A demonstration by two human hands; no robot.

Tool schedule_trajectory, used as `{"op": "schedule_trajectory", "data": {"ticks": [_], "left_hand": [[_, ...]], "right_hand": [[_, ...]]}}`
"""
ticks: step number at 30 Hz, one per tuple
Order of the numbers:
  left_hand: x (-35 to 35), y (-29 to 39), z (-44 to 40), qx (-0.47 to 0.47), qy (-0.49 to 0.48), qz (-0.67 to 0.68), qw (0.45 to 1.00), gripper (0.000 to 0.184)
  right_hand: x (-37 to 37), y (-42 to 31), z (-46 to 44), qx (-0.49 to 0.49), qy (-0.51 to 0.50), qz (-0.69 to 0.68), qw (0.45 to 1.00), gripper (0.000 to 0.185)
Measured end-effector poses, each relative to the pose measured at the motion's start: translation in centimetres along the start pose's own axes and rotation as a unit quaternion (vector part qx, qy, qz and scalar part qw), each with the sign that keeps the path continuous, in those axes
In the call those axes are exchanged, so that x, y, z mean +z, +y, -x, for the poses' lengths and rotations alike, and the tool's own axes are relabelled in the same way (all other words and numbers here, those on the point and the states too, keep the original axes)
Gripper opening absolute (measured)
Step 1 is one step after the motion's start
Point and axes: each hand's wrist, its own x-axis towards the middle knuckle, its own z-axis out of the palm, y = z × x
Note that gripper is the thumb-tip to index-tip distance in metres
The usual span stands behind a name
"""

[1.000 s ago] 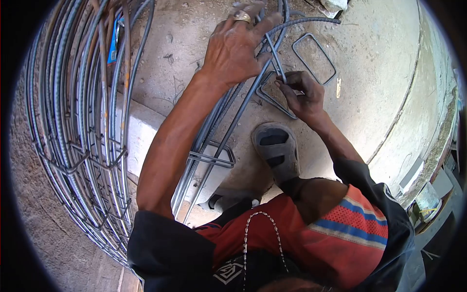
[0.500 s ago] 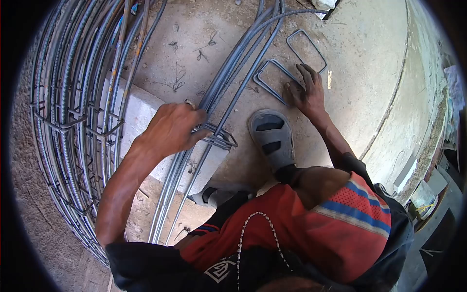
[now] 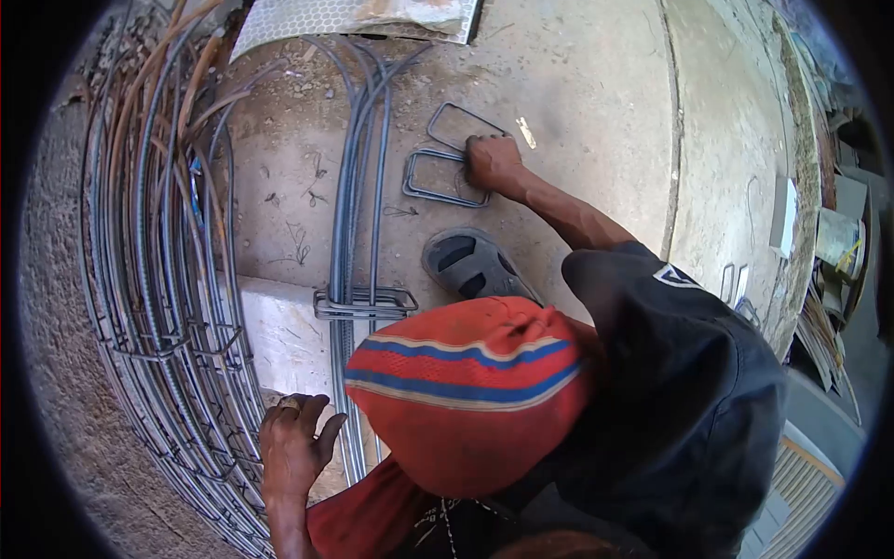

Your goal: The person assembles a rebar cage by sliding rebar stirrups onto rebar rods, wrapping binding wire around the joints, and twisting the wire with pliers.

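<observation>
My left hand (image 3: 292, 445), a ring on one finger, is open with thumb apart beside the long steel bars (image 3: 343, 224) and holds nothing. The bars run lengthwise over a pale block (image 3: 279, 340), with several rectangular wire stirrups (image 3: 365, 303) stacked around them. Further right, my right hand (image 3: 494, 164) is closed, knuckles up, at the edge of the loose stirrups (image 3: 438, 177) lying on the floor. What its fingers hold, if anything, is hidden. Another rectangular stirrup (image 3: 458, 110) lies just beyond it.
Long tied rebar cages (image 3: 154, 279) fill the left side. My sandalled foot (image 3: 475, 265) stands on the concrete floor (image 3: 596, 102) right of the bars. A patterned sheet (image 3: 317, 20) lies at the far end. Scrap boards (image 3: 843, 219) are at the far right.
My left hand has come off the stirrups on the bars and moved back toward me. My right hand has closed beside the loose floor stirrups. The view has swung and my knee has risen.
</observation>
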Motion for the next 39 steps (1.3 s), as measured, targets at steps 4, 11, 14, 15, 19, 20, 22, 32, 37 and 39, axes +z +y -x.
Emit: {"op": "schedule_trajectory", "data": {"ticks": [4, 11, 14, 15, 19, 20, 22, 32, 37, 39], "left_hand": [[1.5, -1.3, -0.2, -0.059, -0.004, 0.118, 0.991, 0.031], [4.5, -10.0, 2.5, -0.092, -0.001, 0.162, 0.983, 0.013], [1.7, -5.7, -0.2, -0.084, -0.036, 0.209, 0.974, 0.017], [1.2, -5.1, -0.5, -0.083, -0.044, 0.221, 0.971, 0.020], [-0.1, -4.0, -1.6, -0.072, -0.076, 0.253, 0.962, 0.031], [-0.3, -3.9, -1.6, -0.068, -0.078, 0.263, 0.959, 0.034], [-0.5, -3.7, -2.1, -0.075, -0.066, 0.280, 0.955, 0.041], [-0.1, -4.1, 1.9, -0.279, 0.034, 0.250, 0.927, 0.035], [6.7, -2.6, 8.9, -0.456, 0.109, 0.292, 0.834, 0.033], [10.7, -0.4, 10.8, -0.478, 0.158, 0.293, 0.813, 0.042]], "right_hand": [[0.2, 1.2, 2.8, -0.064, 0.106, -0.084, 0.989, 0.024], [0.1, 4.9, 16.0, 0.067, 0.166, -0.390, 0.903, 0.022], [1.3, 10.2, 25.7, 0.299, 0.147, -0.494, 0.803, 0.021], [1.7, 12.5, 29.2, 0.348, 0.165, -0.527, 0.757, 0.022], [4.4, 23.6, 44.7, 0.520, 0.285, -0.431, 0.680, 0.021], [4.7, 26.8, 48.5, 0.556, 0.302, -0.364, 0.684, 0.021], [2.9, 31.7, 54.2, 0.679, 0.192, -0.055, 0.707, 0.026], [1.8, 21.0, 20.6, 0.074, 0.142, -0.268, 0.950, 0.026], [-4.0, -5.6, 6.3, -0.354, -0.061, -0.331, 0.873, 0.024], [-2.7, -9.2, 6.7, -0.358, -0.132, -0.348, 0.857, 0.027]]}}
